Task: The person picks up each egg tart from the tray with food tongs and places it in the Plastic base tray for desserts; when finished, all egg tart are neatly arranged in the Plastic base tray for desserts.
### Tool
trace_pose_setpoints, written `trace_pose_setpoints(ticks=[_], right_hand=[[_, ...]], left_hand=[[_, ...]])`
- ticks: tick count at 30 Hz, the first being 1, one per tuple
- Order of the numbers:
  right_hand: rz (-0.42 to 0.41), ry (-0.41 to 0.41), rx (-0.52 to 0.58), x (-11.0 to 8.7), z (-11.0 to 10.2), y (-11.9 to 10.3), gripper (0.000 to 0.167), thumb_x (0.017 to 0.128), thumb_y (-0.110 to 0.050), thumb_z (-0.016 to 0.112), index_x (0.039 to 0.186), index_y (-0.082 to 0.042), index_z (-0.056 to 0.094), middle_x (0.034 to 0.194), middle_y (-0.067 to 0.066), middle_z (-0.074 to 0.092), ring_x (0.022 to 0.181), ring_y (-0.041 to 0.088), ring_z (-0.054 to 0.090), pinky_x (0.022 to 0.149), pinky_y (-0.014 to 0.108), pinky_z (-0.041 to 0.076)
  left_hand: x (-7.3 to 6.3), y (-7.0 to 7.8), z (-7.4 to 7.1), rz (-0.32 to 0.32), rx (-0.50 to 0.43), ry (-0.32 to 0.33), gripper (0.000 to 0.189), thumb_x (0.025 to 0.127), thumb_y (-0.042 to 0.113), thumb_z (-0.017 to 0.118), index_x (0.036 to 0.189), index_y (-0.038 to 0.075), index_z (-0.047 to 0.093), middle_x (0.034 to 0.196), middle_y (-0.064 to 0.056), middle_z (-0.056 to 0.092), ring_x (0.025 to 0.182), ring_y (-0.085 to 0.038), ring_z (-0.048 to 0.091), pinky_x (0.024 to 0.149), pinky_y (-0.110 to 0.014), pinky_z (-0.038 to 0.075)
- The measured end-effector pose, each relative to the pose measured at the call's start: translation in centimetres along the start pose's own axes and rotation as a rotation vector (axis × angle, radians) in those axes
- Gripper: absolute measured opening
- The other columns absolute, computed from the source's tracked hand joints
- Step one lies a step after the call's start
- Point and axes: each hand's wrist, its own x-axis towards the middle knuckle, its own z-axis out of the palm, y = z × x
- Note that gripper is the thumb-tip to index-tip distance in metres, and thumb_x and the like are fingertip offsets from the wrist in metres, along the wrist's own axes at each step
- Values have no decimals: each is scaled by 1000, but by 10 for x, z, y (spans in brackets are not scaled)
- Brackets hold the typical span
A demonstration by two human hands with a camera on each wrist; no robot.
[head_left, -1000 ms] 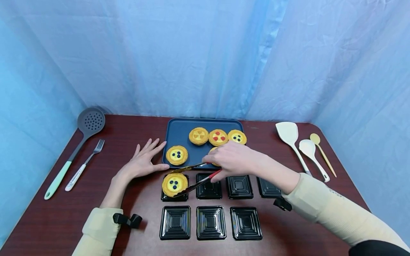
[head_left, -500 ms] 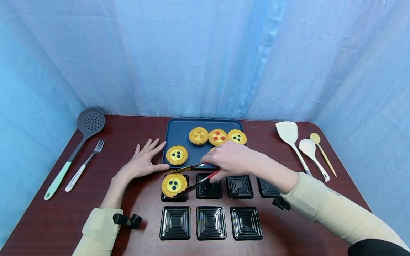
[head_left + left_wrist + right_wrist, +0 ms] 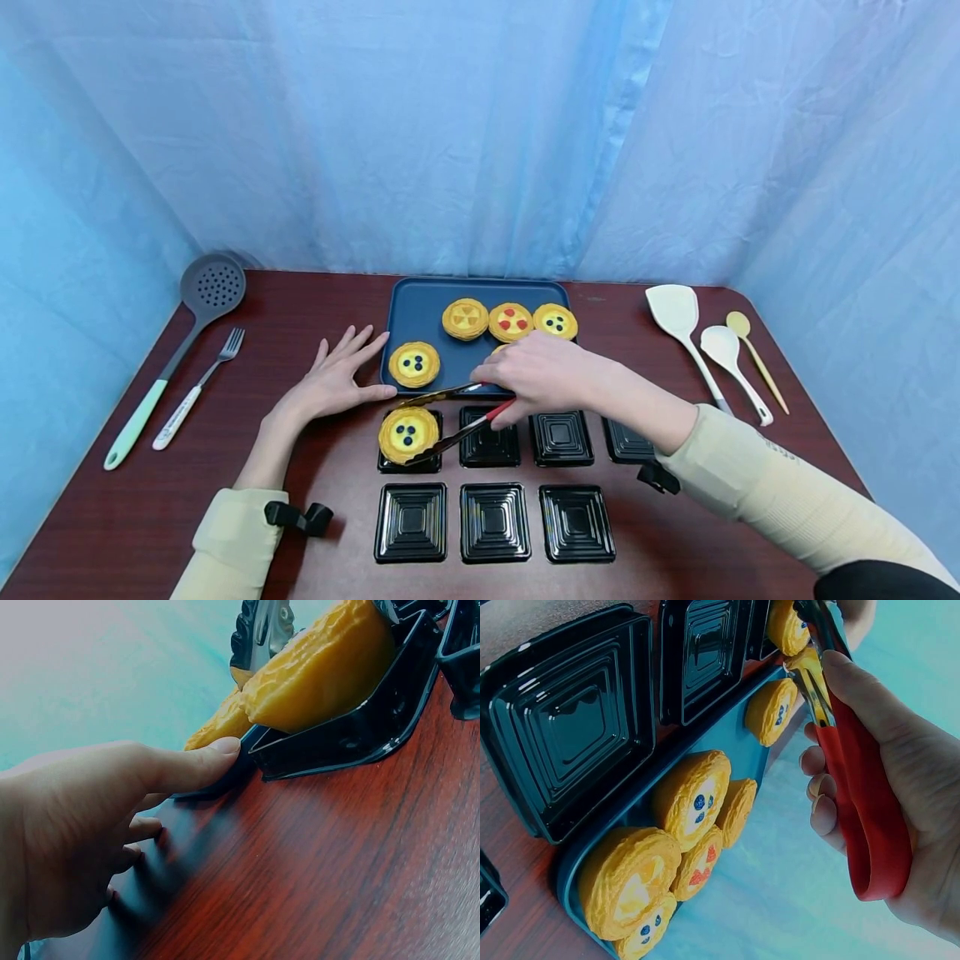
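Observation:
My right hand [image 3: 540, 373] grips red-handled tongs [image 3: 862, 802], thumb on one arm and fingers on the other. The tongs' metal ends spread around a blueberry-topped egg tart [image 3: 408, 435], which sits in the back-left black square container [image 3: 387, 467]. In the left wrist view that tart [image 3: 330, 675] is tilted, partly over the container's wall. My left hand [image 3: 330, 385] lies with fingers spread at the left edge of the blue tray [image 3: 420, 312], thumb touching its near corner. Another blueberry tart [image 3: 414, 364] rests on the tray by that corner.
More tarts [image 3: 511, 322] fill the tray's right side, some behind my right hand. Several black containers [image 3: 494, 522] stand in two rows in front. A skimmer [image 3: 213, 286] and fork [image 3: 198, 390] lie left; a white spatula [image 3: 673, 312], ladle [image 3: 722, 346] and small spoon [image 3: 738, 325] lie right.
The tongs and my right hand shifted very slightly left, and the tart between the tong ends moved a touch left with them. My left hand stayed in place.

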Motion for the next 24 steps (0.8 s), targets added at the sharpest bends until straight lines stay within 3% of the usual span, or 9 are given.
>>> trace_pose_setpoints(ticks=[10,24], right_hand=[[-21,25,-35,-1,-6,1,58,86,-64,73,121,-19,71,94,-7,78,71,4,63,51,20,39],[-21,20,-44,0,-3,-1,51,84,-61,77,110,-18,70,90,-9,72,65,4,55,49,22,34]], left_hand=[[0,0,0,0,1,0,93,92,55,72,165,19,27,173,-21,14,161,-47,2,123,-73,-6],[0,1,1,-4,2,-3,94,91,54,72,165,18,26,173,-21,14,160,-47,2,123,-73,-7]])
